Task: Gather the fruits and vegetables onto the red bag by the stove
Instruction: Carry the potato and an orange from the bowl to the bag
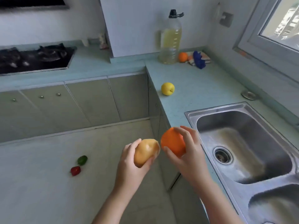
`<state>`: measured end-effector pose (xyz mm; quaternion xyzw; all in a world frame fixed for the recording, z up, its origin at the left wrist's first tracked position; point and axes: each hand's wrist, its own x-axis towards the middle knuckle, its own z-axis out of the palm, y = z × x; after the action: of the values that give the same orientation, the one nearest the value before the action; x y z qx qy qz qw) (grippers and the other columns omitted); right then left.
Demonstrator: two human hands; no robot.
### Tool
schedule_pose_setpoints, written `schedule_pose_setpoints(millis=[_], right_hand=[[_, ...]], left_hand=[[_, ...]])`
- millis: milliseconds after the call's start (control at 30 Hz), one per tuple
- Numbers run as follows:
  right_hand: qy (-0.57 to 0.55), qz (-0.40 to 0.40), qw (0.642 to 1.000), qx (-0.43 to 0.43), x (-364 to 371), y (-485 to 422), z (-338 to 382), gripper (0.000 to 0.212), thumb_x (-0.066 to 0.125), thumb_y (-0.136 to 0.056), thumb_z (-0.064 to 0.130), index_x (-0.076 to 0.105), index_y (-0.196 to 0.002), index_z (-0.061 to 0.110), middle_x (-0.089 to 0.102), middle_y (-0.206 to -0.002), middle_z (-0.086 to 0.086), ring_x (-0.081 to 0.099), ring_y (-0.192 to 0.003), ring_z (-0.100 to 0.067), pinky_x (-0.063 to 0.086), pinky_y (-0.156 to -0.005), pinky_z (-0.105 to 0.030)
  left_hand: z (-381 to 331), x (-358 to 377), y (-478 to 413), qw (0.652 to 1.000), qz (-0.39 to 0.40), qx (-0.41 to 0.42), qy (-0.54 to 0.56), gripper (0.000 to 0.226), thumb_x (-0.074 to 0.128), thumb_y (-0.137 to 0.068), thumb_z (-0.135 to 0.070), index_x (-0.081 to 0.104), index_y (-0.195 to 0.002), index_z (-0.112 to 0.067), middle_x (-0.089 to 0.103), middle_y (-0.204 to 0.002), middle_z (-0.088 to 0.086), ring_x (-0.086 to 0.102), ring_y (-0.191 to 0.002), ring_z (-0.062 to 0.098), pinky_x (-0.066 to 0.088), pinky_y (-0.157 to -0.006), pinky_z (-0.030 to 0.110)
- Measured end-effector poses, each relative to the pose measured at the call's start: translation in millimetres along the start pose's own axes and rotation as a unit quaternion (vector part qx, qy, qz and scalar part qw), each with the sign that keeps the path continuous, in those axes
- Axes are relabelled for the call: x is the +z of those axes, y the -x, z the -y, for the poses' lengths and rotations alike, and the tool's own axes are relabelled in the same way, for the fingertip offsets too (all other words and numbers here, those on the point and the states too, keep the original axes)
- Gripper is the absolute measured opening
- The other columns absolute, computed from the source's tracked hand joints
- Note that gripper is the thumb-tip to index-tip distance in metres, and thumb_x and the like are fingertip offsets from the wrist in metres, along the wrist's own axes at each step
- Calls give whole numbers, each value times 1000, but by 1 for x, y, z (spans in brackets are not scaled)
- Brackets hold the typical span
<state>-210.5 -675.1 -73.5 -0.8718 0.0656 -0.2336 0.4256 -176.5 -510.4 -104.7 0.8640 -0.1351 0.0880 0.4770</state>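
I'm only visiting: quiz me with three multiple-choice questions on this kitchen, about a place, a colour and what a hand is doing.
1. Where is the yellow apple? A in the sink; B on the counter; C on the stove.
2. What colour is the pepper beside the green pepper on the floor? A red; B purple; C white.
3. The right hand is: A empty; B gripping an orange; C pressing a tap.
Answers: B, it rests on the counter; A, a red pepper lies there; B, its fingers curl round the orange.
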Motion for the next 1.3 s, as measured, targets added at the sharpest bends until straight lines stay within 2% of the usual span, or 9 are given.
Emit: schedule_pose_setpoints(millis=[67,200,267,367,500,633,867,1000,1300], right_hand=[[-10,30,999,-15,17,-6,7,55,61,-67,48,48,-118,33,39,-126,7,43,-112,-7,33,-84,-10],[-20,86,995,-55,55,-15,26,56,58,-67,50,45,-119,34,39,-129,4,42,-116,-11,32,-84,-12],[-18,118,989,-90,79,-17,44,56,58,-67,49,43,-119,34,39,-129,2,43,-116,-14,34,-84,-14],[-13,160,977,-139,119,-19,74,55,61,-68,43,41,-118,33,40,-129,-2,44,-116,-19,39,-85,-24],[-28,189,969,-158,182,-18,118,55,66,-69,37,43,-119,32,39,-129,3,43,-116,-17,41,-86,-27],[-31,214,959,-182,252,-10,168,55,69,-70,34,47,-120,27,33,-123,14,42,-114,-13,40,-82,-23],[-50,261,940,-215,365,2,262,57,66,-68,39,48,-121,25,32,-121,17,42,-110,-10,36,-78,-14],[-58,307,919,-240,416,14,295,57,67,-69,37,46,-122,27,34,-123,14,44,-113,-15,40,-78,-21],[-107,379,879,-268,527,13,349,56,68,-69,35,47,-120,27,34,-123,14,40,-112,-6,33,-80,-8]], left_hand=[[11,-17,2,999,-26,-16,-15,61,77,-65,-36,56,-119,-15,54,-106,-7,45,-94,-6,31,-79,-1],[31,-55,8,994,-78,-74,-7,67,68,-64,-51,53,-122,-20,54,-111,-10,44,-100,-16,30,-79,-2],[45,-78,12,988,-120,-95,-15,64,69,-64,-44,55,-121,-18,53,-109,-13,40,-99,-21,29,-78,-4],[69,-116,15,978,-164,-127,-23,63,74,-64,-39,55,-120,-16,48,-107,-23,44,-98,-9,28,-79,-4],[112,-173,15,965,-208,-155,-33,58,81,-67,-21,56,-119,-13,52,-106,-12,47,-98,2,27,-80,-4],[159,-240,13,950,-252,-185,-9,56,79,-68,-21,55,-118,-16,52,-106,-14,49,-95,5,29,-75,-4],[238,-355,21,921,-315,-230,3,56,76,-71,-25,52,-121,-22,51,-113,-12,48,-100,3,30,-75,-4],[266,-395,36,904,-344,-254,0,57,75,-71,-28,50,-122,-23,49,-115,-13,46,-103,3,32,-72,-3],[324,-461,39,857,-409,-315,-5,57,73,-74,-31,48,-124,-26,47,-115,-17,46,-103,1,32,-73,-1]])
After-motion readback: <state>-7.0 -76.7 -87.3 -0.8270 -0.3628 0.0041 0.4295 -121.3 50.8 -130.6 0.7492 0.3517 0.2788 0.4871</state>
